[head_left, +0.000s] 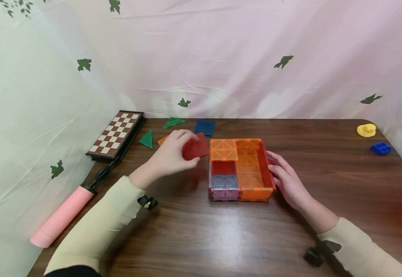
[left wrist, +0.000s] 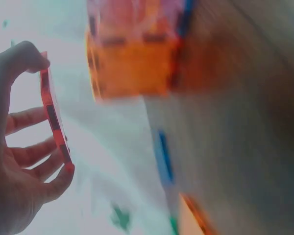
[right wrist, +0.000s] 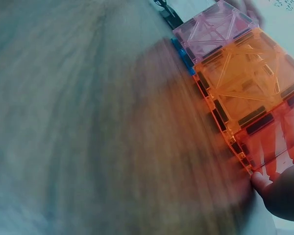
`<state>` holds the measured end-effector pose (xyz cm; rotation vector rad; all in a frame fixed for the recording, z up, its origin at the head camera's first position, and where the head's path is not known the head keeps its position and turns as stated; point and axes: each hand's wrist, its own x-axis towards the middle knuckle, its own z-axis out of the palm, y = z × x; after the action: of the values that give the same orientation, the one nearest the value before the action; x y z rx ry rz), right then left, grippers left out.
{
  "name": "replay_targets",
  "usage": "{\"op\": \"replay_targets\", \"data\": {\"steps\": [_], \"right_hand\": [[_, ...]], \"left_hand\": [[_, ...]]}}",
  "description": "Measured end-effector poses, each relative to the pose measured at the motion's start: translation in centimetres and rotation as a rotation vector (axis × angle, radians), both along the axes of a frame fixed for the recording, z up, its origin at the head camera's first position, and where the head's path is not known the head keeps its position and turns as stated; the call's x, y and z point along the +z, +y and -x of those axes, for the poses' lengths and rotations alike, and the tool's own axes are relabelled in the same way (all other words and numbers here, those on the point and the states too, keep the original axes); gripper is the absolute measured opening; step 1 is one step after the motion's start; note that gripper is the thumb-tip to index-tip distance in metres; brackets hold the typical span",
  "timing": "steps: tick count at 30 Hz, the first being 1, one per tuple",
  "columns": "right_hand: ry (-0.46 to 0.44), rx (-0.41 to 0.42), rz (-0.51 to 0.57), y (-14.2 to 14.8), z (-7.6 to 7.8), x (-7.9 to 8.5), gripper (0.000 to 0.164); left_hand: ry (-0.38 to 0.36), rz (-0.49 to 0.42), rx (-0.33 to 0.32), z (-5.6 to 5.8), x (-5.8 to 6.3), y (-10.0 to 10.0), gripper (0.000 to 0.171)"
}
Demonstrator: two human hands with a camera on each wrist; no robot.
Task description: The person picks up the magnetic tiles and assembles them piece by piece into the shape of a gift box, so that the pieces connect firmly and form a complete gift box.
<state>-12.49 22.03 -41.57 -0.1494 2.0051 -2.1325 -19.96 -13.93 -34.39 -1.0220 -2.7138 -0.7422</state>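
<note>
My left hand pinches a red square magnetic tile by its edges, thumb on one side and fingers on the other. It is raised just left of a low box of magnetic tiles with orange, purple and red walls. An orange square tile lies flat over the box's back left corner. Below that corner, a red and a bluish compartment show at the left. My right hand rests its fingers against the outside of the red right wall, thumb near the bottom edge.
Behind the left hand lie a blue square tile, green triangle tiles and a partly hidden orange tile. A checkered board and pink pump lie at left. A yellow duck and blue brick sit far right.
</note>
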Motion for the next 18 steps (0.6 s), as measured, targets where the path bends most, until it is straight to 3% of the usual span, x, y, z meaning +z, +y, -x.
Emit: {"op": "replay_targets", "data": {"steps": [4,8,13,18], "right_hand": [[0.01,0.014,0.035,0.1,0.0,0.1,0.056],[0.018,0.016,0.05,0.1,-0.1,0.1,0.056],[0.029,0.016,0.057,0.0,-0.1,0.1,0.054],[0.028,0.01,0.053,0.1,-0.1,0.1,0.053]], "left_hand": [[0.016,0.02,-0.115,0.6,1.7,4.6,0.05],[0.016,0.093,-0.19,1.4,2.6,8.7,0.05],[-0.04,0.189,-0.235,2.4,2.7,12.5,0.049],[-0.08,0.249,-0.268,3.0,2.2,14.7,0.046]]}}
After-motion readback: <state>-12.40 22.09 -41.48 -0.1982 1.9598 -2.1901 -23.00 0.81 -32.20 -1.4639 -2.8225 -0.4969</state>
